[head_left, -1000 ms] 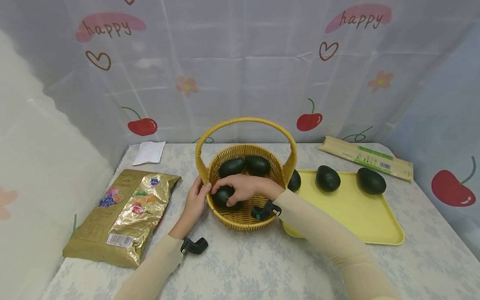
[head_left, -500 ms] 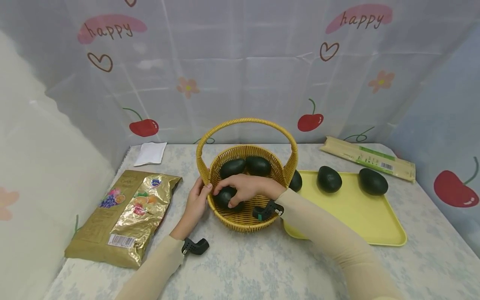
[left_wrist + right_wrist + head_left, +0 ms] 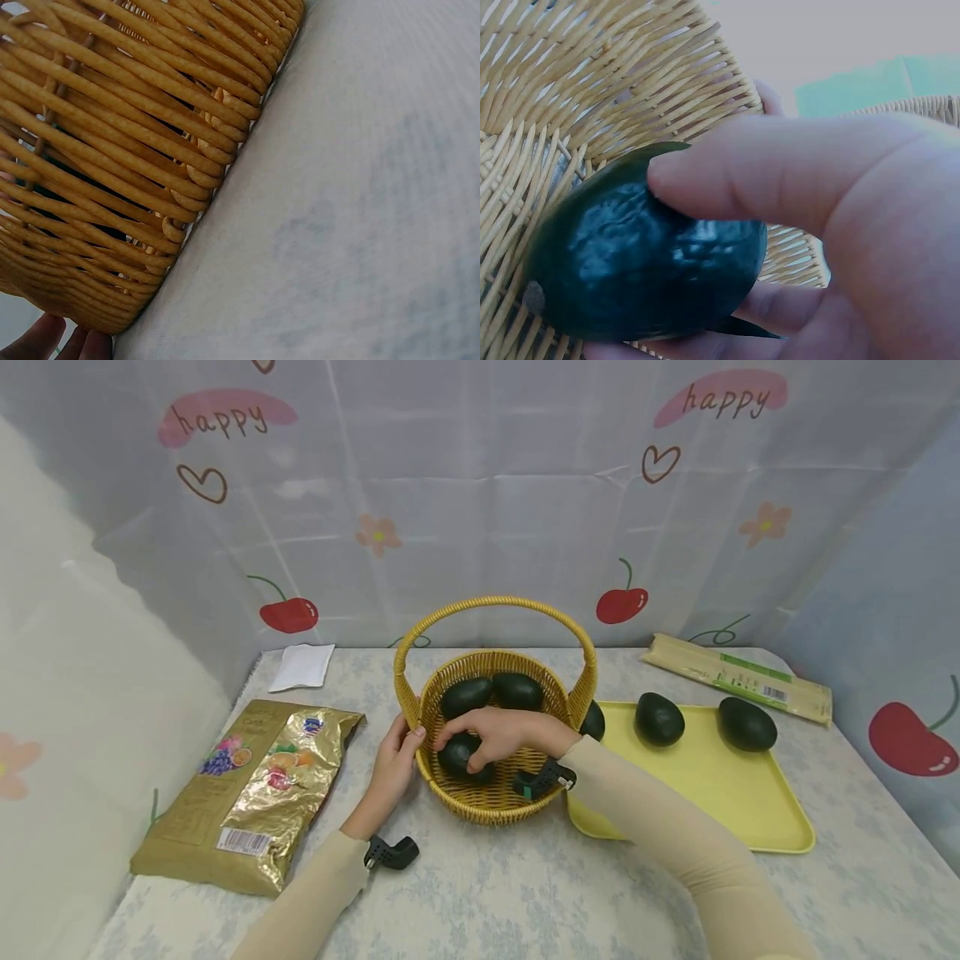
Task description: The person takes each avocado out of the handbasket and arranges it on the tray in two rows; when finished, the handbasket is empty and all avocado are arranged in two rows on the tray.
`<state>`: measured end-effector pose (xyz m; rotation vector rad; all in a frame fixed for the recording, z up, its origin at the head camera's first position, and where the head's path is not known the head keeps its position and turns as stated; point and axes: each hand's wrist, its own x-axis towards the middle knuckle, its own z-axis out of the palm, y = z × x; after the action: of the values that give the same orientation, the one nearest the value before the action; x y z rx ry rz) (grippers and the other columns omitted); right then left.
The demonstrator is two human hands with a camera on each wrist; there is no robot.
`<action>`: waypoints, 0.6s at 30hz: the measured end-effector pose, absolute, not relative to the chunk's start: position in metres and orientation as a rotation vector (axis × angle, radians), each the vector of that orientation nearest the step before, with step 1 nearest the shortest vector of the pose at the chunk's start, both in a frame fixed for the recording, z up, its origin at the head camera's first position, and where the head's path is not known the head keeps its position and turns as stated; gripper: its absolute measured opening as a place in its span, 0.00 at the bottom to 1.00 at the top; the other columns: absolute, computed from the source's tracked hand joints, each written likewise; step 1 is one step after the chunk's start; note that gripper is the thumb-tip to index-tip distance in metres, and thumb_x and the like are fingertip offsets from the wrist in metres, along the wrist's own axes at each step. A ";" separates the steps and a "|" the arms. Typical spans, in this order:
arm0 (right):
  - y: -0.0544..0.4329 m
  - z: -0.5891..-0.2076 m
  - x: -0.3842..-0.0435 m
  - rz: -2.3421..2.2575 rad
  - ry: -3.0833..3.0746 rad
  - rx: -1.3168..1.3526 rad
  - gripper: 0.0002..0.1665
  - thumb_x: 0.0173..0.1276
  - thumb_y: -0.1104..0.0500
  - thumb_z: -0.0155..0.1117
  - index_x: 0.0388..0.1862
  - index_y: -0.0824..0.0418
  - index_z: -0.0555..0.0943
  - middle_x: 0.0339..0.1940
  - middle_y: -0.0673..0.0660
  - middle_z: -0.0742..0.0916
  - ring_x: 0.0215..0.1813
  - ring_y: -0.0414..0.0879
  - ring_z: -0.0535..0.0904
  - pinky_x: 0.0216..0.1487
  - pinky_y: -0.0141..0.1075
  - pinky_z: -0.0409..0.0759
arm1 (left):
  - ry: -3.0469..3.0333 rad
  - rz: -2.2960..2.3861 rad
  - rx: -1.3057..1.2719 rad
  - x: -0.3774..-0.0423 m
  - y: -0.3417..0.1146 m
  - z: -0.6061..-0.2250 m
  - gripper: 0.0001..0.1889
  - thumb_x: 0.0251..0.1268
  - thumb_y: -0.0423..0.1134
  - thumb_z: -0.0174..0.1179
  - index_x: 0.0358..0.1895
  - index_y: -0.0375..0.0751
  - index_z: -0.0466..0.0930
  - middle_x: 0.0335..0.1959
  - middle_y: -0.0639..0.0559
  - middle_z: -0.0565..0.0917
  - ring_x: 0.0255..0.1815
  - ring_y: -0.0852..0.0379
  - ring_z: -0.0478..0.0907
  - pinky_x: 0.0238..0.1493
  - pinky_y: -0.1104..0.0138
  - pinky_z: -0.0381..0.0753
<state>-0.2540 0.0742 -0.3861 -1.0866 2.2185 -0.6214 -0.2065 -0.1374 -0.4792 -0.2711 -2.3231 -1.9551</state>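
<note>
In the head view, a yellow woven basket [image 3: 487, 814] with a tall arched handle stands mid-table. My left hand [image 3: 392, 767] grips its left rim, thumb on top; the left wrist view shows fingertips [image 3: 94, 345] against the wicker wall. Inside the basket, my right hand [image 3: 510, 732] holds a dark green avocado [image 3: 455, 762] near the left wall. The right wrist view shows the thumb over this avocado [image 3: 637, 255] and fingers on its far side. Behind it lie an avocado [image 3: 467, 697] and another avocado [image 3: 517, 691].
Right of the basket is a yellow tray [image 3: 682, 793]. Along its back lie an avocado [image 3: 593, 722] partly hidden by the basket, a middle avocado [image 3: 660, 719] and a right avocado [image 3: 747, 724]. A long packet [image 3: 738, 677], gold bag [image 3: 247, 793] and white sachet [image 3: 302, 667] lie around.
My right hand has shifted slightly to the right inside the basket, the avocado moving with it. My left hand stays on the rim.
</note>
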 end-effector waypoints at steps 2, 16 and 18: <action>0.076 -0.386 -0.253 -0.614 2.229 -1.097 0.32 0.65 0.64 0.70 0.68 0.50 0.78 0.71 0.52 0.79 0.70 0.48 0.73 0.66 0.45 0.75 | -2.325 -1.953 -0.275 -0.206 -0.137 -0.480 0.28 0.83 0.40 0.47 0.81 0.46 0.57 0.79 0.43 0.66 0.77 0.46 0.67 0.70 0.62 0.73; 0.099 -0.375 -0.241 -0.614 2.324 -1.119 0.27 0.67 0.65 0.70 0.62 0.49 0.79 0.67 0.52 0.80 0.72 0.50 0.72 0.72 0.50 0.72 | -2.308 -1.959 -0.278 -0.206 -0.137 -0.481 0.28 0.83 0.39 0.47 0.81 0.45 0.57 0.79 0.43 0.65 0.77 0.45 0.66 0.62 0.81 0.71; 0.104 -0.371 -0.238 -0.621 2.342 -1.106 0.26 0.67 0.64 0.70 0.63 0.47 0.79 0.68 0.52 0.80 0.72 0.50 0.72 0.70 0.50 0.73 | -2.313 -1.953 -0.276 -0.206 -0.137 -0.481 0.28 0.83 0.39 0.47 0.81 0.45 0.57 0.79 0.43 0.65 0.78 0.46 0.65 0.65 0.76 0.71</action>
<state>-0.2380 0.1036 -0.3709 -1.1059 2.3422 -0.6209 -0.2065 -0.1371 -0.4811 -0.2758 -2.3132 -1.9530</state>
